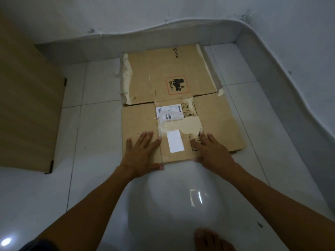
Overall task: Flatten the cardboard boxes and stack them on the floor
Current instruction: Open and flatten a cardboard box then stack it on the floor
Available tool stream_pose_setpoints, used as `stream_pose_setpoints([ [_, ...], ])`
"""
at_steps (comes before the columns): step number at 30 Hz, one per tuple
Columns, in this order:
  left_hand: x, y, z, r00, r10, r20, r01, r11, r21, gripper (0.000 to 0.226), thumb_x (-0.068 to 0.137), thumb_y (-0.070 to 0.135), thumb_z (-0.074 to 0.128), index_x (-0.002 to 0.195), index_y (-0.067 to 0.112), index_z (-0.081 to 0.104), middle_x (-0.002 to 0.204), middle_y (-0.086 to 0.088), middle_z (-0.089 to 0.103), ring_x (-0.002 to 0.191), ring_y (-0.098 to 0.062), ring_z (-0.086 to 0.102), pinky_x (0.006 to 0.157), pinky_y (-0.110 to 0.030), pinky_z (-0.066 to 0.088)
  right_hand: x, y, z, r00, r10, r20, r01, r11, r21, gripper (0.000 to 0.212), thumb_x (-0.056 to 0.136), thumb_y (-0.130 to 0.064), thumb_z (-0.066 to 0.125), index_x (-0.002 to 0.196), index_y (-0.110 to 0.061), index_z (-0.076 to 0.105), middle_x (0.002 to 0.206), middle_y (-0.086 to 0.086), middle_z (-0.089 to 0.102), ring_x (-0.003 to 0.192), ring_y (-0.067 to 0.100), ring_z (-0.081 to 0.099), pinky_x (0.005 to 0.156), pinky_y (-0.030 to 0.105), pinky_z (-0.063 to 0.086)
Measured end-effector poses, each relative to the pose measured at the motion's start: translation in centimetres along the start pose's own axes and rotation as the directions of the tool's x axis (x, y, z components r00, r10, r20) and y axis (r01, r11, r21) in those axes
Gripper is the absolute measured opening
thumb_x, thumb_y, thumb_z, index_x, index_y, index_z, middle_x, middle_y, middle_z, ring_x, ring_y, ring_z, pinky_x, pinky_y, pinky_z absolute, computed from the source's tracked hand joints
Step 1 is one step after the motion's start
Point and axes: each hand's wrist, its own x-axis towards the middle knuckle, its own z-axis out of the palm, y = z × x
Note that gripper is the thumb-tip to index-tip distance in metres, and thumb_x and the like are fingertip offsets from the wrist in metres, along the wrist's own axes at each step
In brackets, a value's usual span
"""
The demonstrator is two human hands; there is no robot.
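On the tiled floor, a flattened cardboard box.
I see my left hand and right hand pressed flat on its near edge, fingers spread, gripping nothing.

Dim, bluish cast; glare patches on glossy floor; wide-angle edge bending.

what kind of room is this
Probably a room corner in a home: glossy white tiled floor, white wall with a baseboard, a wooden panel at left, and a bare foot.
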Motion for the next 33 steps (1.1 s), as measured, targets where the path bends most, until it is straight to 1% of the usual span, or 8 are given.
stream_pose_setpoints([
  [6, 0.1, 0.3, -0.2, 0.999, -0.018, 0.035, 0.019, 0.999, -0.039, 0.103, 0.073, 0.075, 0.051, 0.148, 0.036, -0.008, 0.159, -0.001, -0.018, 0.144, -0.022, -0.021, 0.112, -0.063, -0.006, 0.7, -0.3, -0.9, 0.997, -0.009, 0.082, 0.014, 0.998, -0.062, 0.074, 0.088, -0.042, 0.056, 0.148, -0.027, 0.015, 0.157, 0.019, 0.011, 0.142, 0.038, 0.013, 0.107, 0.046, 0.033],
  [10, 0.2, 0.5, -0.5, 0.997, -0.042, 0.064, 0.047, 0.996, -0.071, 0.102, 0.075, 0.071, 0.053, 0.148, 0.035, -0.008, 0.158, -0.001, -0.020, 0.144, -0.022, -0.023, 0.112, -0.062, -0.009, 0.5, -0.6, -0.4, 0.994, 0.009, 0.111, -0.004, 0.999, -0.051, 0.074, 0.090, -0.037, 0.054, 0.149, -0.026, 0.010, 0.157, 0.022, 0.003, 0.143, 0.042, 0.006, 0.112, 0.050, 0.024],
  [14, -0.7, 1.3, -4.3, 0.983, -0.095, 0.154, 0.096, 0.995, 0.001, 0.123, 0.054, 0.096, 0.020, 0.145, 0.025, -0.024, 0.153, -0.008, -0.031, 0.142, -0.027, -0.026, 0.110, -0.060, -0.015, 0.0, -1.1, -4.3, 0.959, 0.027, 0.282, -0.022, 1.000, -0.023, 0.075, 0.090, -0.037, 0.053, 0.148, -0.034, 0.006, 0.158, 0.014, -0.005, 0.145, 0.036, -0.002, 0.113, 0.055, 0.011],
  [16, -1.5, 1.9, -8.9, 0.994, -0.098, 0.054, 0.101, 0.993, -0.064, 0.130, 0.041, 0.098, 0.006, 0.140, 0.022, -0.032, 0.145, -0.006, -0.037, 0.139, -0.025, -0.031, 0.107, -0.054, -0.021, -0.6, -2.0, -8.8, 0.963, -0.014, 0.268, -0.003, 0.998, 0.064, 0.074, 0.090, -0.035, 0.055, 0.148, -0.032, 0.009, 0.159, 0.012, 0.002, 0.145, 0.030, 0.005, 0.114, 0.053, 0.010],
  [21, -7.0, 4.1, -24.4, 0.982, -0.037, -0.187, -0.012, 0.967, -0.254, 0.093, 0.084, 0.060, 0.051, 0.151, 0.024, -0.003, 0.154, 0.003, -0.023, 0.144, -0.014, -0.017, 0.116, -0.046, -0.004, -4.5, -6.5, -23.7, 0.993, -0.119, 0.011, 0.107, 0.933, 0.345, 0.059, 0.087, -0.032, 0.059, 0.140, -0.021, 0.034, 0.143, 0.004, 0.044, 0.122, 0.025, 0.049, 0.096, 0.039, 0.044],
  [26, -17.9, 6.3, -41.9, 0.973, -0.196, -0.123, 0.074, 0.764, -0.641, 0.068, 0.079, 0.056, 0.064, 0.137, 0.028, 0.043, 0.148, 0.005, 0.039, 0.133, -0.013, 0.037, 0.113, -0.047, 0.028, -11.4, -11.3, -40.8, 0.979, -0.203, -0.038, 0.201, 0.901, 0.384, 0.063, 0.084, -0.040, 0.060, 0.140, -0.025, 0.033, 0.138, 0.002, 0.048, 0.121, 0.022, 0.048, 0.094, 0.039, 0.045],
  [29, -26.5, 7.8, -52.7, 0.954, -0.278, -0.109, 0.104, 0.652, -0.751, 0.063, 0.078, 0.053, 0.067, 0.132, 0.027, 0.048, 0.137, 0.007, 0.048, 0.122, -0.007, 0.044, 0.103, -0.032, 0.039, -17.1, -14.6, -51.8, 0.972, -0.228, -0.060, 0.231, 0.867, 0.442, 0.065, 0.083, -0.040, 0.062, 0.140, -0.026, 0.033, 0.142, 0.003, 0.044, 0.126, 0.022, 0.045, 0.099, 0.038, 0.042],
  [33, -36.5, 8.2, -63.2, 0.924, -0.364, -0.121, 0.159, 0.651, -0.743, 0.060, 0.081, 0.046, 0.067, 0.133, 0.023, 0.049, 0.136, 0.004, 0.050, 0.118, -0.007, 0.048, 0.096, -0.024, 0.036, -23.6, -18.7, -62.8, 0.948, -0.302, -0.099, 0.316, 0.866, 0.386, 0.065, 0.083, -0.039, 0.062, 0.141, -0.024, 0.034, 0.142, 0.003, 0.044, 0.129, 0.023, 0.042, 0.102, 0.039, 0.039],
])
